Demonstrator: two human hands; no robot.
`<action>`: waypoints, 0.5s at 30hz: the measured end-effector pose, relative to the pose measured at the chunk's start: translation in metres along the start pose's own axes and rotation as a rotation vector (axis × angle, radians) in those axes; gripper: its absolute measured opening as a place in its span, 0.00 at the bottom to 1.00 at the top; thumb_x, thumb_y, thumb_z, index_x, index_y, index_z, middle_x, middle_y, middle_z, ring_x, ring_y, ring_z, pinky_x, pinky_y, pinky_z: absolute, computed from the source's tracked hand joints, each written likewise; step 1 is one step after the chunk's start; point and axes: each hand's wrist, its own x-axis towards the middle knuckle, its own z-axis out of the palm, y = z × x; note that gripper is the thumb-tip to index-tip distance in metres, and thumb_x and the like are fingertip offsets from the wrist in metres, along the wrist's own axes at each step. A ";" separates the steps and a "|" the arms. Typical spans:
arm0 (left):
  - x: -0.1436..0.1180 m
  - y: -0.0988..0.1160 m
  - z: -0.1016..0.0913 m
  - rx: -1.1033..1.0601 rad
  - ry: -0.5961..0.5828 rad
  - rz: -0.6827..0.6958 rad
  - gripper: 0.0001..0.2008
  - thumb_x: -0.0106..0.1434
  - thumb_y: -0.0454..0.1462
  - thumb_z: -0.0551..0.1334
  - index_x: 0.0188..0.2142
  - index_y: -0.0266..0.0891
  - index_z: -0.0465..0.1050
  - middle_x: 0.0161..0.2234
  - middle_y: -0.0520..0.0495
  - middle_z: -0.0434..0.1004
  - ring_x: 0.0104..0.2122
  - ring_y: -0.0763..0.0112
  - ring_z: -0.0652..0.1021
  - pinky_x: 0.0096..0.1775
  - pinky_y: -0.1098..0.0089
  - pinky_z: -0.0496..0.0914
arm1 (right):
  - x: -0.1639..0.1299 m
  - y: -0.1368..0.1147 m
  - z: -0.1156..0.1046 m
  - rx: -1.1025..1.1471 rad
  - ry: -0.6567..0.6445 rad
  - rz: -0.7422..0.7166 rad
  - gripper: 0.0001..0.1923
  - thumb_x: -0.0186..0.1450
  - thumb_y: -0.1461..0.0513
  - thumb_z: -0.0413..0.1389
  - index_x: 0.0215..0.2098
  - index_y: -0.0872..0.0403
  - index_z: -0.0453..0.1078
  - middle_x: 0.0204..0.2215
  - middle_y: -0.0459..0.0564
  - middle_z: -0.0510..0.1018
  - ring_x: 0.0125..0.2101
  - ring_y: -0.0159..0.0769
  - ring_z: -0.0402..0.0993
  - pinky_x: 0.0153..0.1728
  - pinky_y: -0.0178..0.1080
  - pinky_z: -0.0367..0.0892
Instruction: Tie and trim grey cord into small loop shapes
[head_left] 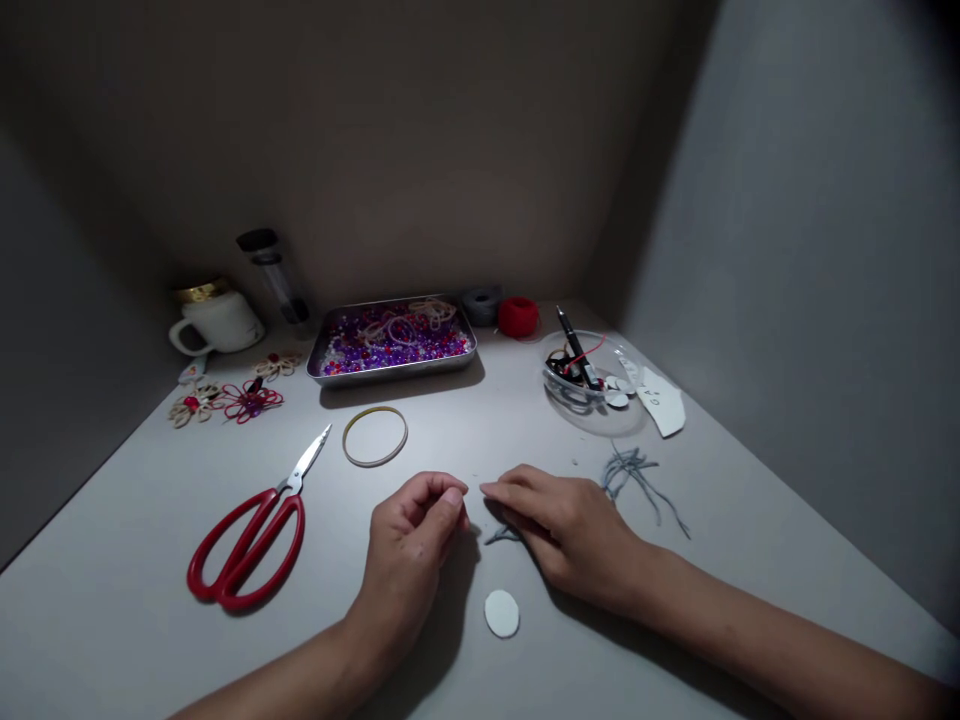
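My left hand is closed, thumb and fingertips pressed together just above the table; whatever lies in the pinch, if anything, is too small to make out. Facing it, my right hand rests low with its fingers stretched out to the left. Grey yarn ends poke out from beneath those fingers, and how they lie under the palm is hidden. Beyond the right wrist spreads a loose bunch of grey yarn strands. A white oval disc lies flat in front of both hands.
Red-handled scissors and a thin ring lie to the left. Farther back are cord flowers, a mug, a metal bead tray, red yarn and a clear dish holding a pen. Walls enclose the table.
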 end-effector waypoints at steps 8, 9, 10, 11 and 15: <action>0.001 -0.001 0.001 0.037 0.003 -0.029 0.06 0.57 0.37 0.61 0.27 0.36 0.70 0.19 0.53 0.67 0.19 0.81 0.61 0.20 0.79 0.54 | 0.010 0.020 0.001 0.040 0.327 0.129 0.09 0.61 0.70 0.51 0.35 0.56 0.72 0.30 0.51 0.77 0.31 0.36 0.74 0.33 0.38 0.69; 0.001 -0.001 0.001 0.039 0.000 -0.029 0.06 0.57 0.37 0.61 0.27 0.36 0.70 0.19 0.53 0.67 0.19 0.81 0.62 0.20 0.80 0.54 | 0.012 0.023 0.001 0.044 0.346 0.118 0.11 0.61 0.71 0.50 0.37 0.56 0.72 0.33 0.53 0.77 0.34 0.36 0.74 0.35 0.39 0.70; 0.001 -0.001 0.001 0.043 -0.003 -0.028 0.06 0.57 0.37 0.60 0.27 0.36 0.70 0.19 0.54 0.67 0.18 0.81 0.61 0.20 0.80 0.54 | 0.014 0.026 0.002 0.045 0.361 0.105 0.13 0.61 0.72 0.49 0.39 0.56 0.72 0.37 0.55 0.77 0.37 0.37 0.74 0.38 0.40 0.70; 0.001 -0.001 0.002 0.049 -0.006 -0.029 0.06 0.58 0.37 0.60 0.27 0.36 0.70 0.19 0.54 0.67 0.18 0.81 0.61 0.20 0.80 0.54 | 0.015 0.029 0.002 0.043 0.373 0.092 0.14 0.61 0.72 0.48 0.40 0.57 0.72 0.40 0.57 0.76 0.40 0.39 0.73 0.41 0.41 0.69; 0.002 -0.001 0.002 0.042 0.004 -0.037 0.07 0.57 0.38 0.61 0.27 0.36 0.70 0.19 0.53 0.67 0.18 0.81 0.61 0.20 0.80 0.54 | 0.010 0.024 -0.001 0.042 0.437 0.044 0.15 0.62 0.71 0.48 0.43 0.55 0.71 0.47 0.58 0.73 0.46 0.40 0.70 0.45 0.44 0.67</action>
